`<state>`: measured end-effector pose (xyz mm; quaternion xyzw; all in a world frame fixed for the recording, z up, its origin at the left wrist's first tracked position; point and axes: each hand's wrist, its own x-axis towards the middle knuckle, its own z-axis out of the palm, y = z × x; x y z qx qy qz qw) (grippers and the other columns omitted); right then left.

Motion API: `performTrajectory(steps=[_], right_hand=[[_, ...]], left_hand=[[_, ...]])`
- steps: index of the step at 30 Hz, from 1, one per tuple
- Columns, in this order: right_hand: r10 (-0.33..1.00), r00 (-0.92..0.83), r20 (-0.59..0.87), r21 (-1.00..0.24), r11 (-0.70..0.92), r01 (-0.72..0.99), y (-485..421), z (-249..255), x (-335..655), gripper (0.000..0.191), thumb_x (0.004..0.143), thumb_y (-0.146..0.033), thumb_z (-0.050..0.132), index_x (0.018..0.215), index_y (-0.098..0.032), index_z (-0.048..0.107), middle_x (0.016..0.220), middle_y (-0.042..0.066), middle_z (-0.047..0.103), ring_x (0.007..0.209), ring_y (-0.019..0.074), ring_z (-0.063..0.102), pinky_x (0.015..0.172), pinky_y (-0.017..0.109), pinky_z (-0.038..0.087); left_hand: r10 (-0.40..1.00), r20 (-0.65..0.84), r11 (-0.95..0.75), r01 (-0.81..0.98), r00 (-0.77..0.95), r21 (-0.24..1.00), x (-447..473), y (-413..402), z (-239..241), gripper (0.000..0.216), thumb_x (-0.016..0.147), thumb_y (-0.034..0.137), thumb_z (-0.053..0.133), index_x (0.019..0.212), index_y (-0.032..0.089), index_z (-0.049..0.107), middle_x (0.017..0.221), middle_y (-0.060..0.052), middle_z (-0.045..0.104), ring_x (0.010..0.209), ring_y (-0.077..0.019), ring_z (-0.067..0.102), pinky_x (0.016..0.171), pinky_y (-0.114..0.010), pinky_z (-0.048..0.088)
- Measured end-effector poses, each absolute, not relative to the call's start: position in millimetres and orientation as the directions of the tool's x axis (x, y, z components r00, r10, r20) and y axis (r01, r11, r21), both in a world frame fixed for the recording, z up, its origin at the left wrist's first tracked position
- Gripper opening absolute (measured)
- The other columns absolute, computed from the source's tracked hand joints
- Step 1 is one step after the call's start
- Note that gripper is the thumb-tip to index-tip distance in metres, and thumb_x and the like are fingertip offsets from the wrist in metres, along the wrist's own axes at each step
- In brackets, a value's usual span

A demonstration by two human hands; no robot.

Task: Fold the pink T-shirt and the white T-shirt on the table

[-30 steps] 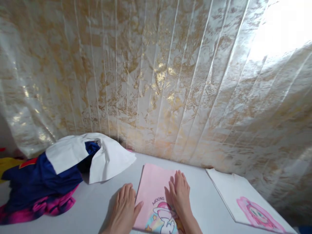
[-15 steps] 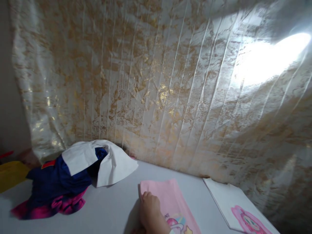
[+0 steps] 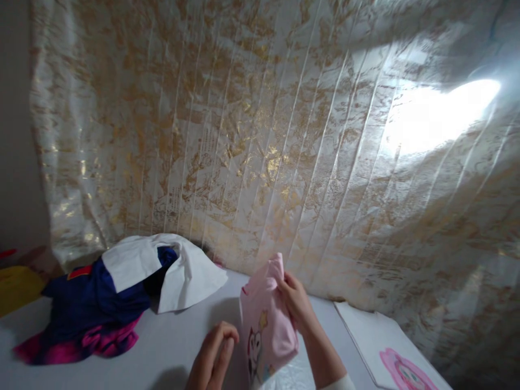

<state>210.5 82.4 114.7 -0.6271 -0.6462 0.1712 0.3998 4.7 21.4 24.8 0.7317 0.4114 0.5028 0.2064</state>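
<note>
My right hand grips a folded pink T-shirt with a cartoon print and holds it up off the white table. Its fingers are curled round the shirt's upper right edge. My left hand hovers just left of the shirt, low in the view, with fingers loosely bent and nothing in them. A thin clear plastic sheet seems to lie on the table below the shirt.
A heap of clothes, dark blue, white and magenta, lies at the left. A folded white T-shirt with a pink cartoon print lies at the right. A gold-and-white curtain hangs behind the table. Something yellow sits at the far left.
The pink T-shirt lay flat under my hands a second ago; now my right hand has lifted it upright off the table. My left hand has come off it.
</note>
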Motion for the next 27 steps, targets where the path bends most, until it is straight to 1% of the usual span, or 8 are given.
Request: performTrajectory(steps=[3, 6, 8, 10, 15, 19, 22, 27], right_hand=[[0.940, 0.225, 0.258, -0.805, 0.080, 0.587, 75, 107, 241, 0.043, 0.088, -0.036, 0.033, 0.116, -0.013, 0.056, 0.094, 0.008, 0.070, 0.083, 0.0174, 0.067, 0.069, 0.023, 0.050], [0.918, 0.362, 0.161, -0.820, -0.080, 0.567, 57, 73, 269, 0.045, 0.079, -0.029, 0.039, 0.116, -0.010, 0.056, 0.080, 0.008, 0.069, 0.065, 0.0190, 0.066, 0.059, 0.027, 0.049], [0.888, 0.444, 0.115, -0.797, -0.184, 0.575, 41, 45, 284, 0.049, 0.072, -0.024, 0.043, 0.117, -0.008, 0.055, 0.081, 0.010, 0.068, 0.062, 0.0211, 0.065, 0.059, 0.031, 0.048], [0.868, 0.484, 0.112, -0.752, -0.245, 0.612, 26, 19, 293, 0.050, 0.069, -0.021, 0.045, 0.117, -0.009, 0.055, 0.090, 0.013, 0.067, 0.071, 0.0227, 0.066, 0.066, 0.033, 0.047], [0.919, 0.355, 0.172, -0.573, -0.200, 0.795, 10, -12, 291, 0.043, 0.082, -0.022, 0.038, 0.123, -0.018, 0.051, 0.097, 0.006, 0.066, 0.074, 0.0176, 0.066, 0.070, 0.028, 0.046], [0.945, 0.256, 0.206, -0.444, -0.143, 0.885, 13, -11, 274, 0.030, 0.091, -0.026, 0.032, 0.106, -0.021, 0.058, 0.092, 0.005, 0.064, 0.071, 0.0163, 0.065, 0.063, 0.025, 0.043], [0.950, 0.244, 0.197, -0.360, -0.161, 0.919, 11, -9, 269, 0.025, 0.090, -0.020, 0.033, 0.090, -0.023, 0.058, 0.088, 0.003, 0.063, 0.070, 0.0152, 0.064, 0.059, 0.024, 0.040], [0.936, 0.242, 0.255, -0.413, -0.120, 0.903, 0, -12, 273, 0.021, 0.090, -0.023, 0.037, 0.084, -0.024, 0.057, 0.086, 0.002, 0.063, 0.076, 0.0169, 0.063, 0.064, 0.025, 0.042]], left_hand=[[0.741, 0.656, -0.640, 0.447, 0.144, 0.624, -3, 41, 42, 0.033, 0.099, 0.038, 0.031, 0.103, 0.023, 0.060, 0.110, -0.008, 0.063, 0.111, -0.0214, 0.057, 0.098, -0.033, 0.046], [0.725, 0.638, -0.639, 0.598, 0.259, 0.484, -3, 59, 33, 0.034, 0.097, 0.031, 0.034, 0.116, 0.023, 0.061, 0.128, -0.009, 0.058, 0.121, -0.0235, 0.051, 0.103, -0.042, 0.041], [0.758, 0.555, -0.599, 0.702, 0.343, 0.385, 0, 66, 13, 0.037, 0.096, 0.030, 0.037, 0.123, 0.025, 0.060, 0.141, -0.008, 0.050, 0.128, -0.0260, 0.046, 0.102, -0.046, 0.041], [0.775, 0.456, -0.592, 0.754, 0.437, 0.285, 2, 69, -10, 0.039, 0.095, 0.035, 0.041, 0.130, 0.027, 0.057, 0.148, -0.007, 0.042, 0.134, -0.0276, 0.041, 0.102, -0.046, 0.040], [0.753, 0.309, -0.640, 0.755, 0.581, 0.141, 6, 68, -40, 0.052, 0.097, 0.047, 0.040, 0.143, 0.024, 0.044, 0.151, -0.006, 0.035, 0.137, -0.0255, 0.037, 0.105, -0.040, 0.037], [0.740, 0.324, -0.641, 0.764, 0.589, 0.075, 6, 62, -41, 0.054, 0.095, 0.049, 0.042, 0.142, 0.024, 0.045, 0.151, -0.006, 0.035, 0.136, -0.0276, 0.038, 0.103, -0.040, 0.037], [0.723, 0.352, -0.654, 0.753, 0.594, 0.073, -1, 50, -45, 0.057, 0.090, 0.048, 0.050, 0.143, 0.028, 0.044, 0.150, -0.005, 0.037, 0.134, -0.0298, 0.041, 0.102, -0.040, 0.037], [0.726, 0.268, -0.684, 0.705, 0.633, 0.187, -1, 37, -29, 0.051, 0.084, 0.043, 0.059, 0.134, 0.032, 0.053, 0.139, -0.006, 0.053, 0.123, -0.0314, 0.049, 0.102, -0.045, 0.035]])
